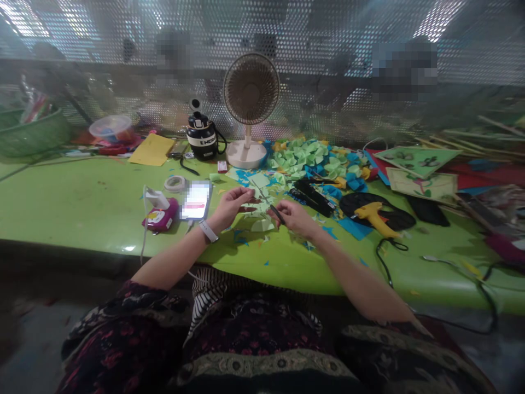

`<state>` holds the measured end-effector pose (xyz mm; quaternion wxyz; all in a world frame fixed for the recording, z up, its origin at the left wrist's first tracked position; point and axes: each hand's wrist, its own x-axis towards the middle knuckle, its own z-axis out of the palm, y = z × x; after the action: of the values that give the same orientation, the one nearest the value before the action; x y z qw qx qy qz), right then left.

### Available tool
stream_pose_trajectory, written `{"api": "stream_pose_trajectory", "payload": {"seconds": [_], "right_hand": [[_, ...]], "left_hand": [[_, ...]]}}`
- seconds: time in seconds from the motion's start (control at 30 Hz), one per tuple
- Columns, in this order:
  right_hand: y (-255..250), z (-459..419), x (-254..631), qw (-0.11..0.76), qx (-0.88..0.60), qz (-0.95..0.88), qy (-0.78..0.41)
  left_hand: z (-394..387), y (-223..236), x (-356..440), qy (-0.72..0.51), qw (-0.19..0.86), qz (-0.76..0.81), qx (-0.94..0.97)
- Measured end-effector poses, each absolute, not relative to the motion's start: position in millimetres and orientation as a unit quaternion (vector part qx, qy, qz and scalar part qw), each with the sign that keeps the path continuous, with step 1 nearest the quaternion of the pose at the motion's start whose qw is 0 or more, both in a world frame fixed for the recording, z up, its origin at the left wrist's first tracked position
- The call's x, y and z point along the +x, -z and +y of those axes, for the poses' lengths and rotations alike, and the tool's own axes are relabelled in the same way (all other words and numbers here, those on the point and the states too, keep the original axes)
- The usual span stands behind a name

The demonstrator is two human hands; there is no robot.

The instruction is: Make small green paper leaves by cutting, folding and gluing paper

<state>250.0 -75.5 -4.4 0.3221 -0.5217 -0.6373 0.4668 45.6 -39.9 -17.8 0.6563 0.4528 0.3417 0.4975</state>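
Pale-green paper (263, 180), prob. light, floppy, best pinched by edge, is at fingertips (249, 193) of L hand (230, 206) over tabletop (98, 202), can't tell if grip's closed, w/ R hand (296, 219) clamped on scissors (277, 214).

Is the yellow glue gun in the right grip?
No: the yellow glue gun lies on a black item, while the right grip holds a slim dark-handled tool.

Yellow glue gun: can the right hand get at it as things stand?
Probably yes: only low paper pieces seem to lie between the right hand and the yellow glue gun. However, that hand holds a dark-handled tool, so it may need freeing first.
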Motion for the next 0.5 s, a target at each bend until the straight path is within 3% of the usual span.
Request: {"api": "stream_pose_trajectory", "payload": {"seconds": [0.5], "right_hand": [[5.1, -75.0, 250.2, 0.327, -0.524, -0.637, -0.461]], "left_hand": [[-39.1, 16.0, 45.3, -0.493, 0.657, 0.352, 0.448]]}}
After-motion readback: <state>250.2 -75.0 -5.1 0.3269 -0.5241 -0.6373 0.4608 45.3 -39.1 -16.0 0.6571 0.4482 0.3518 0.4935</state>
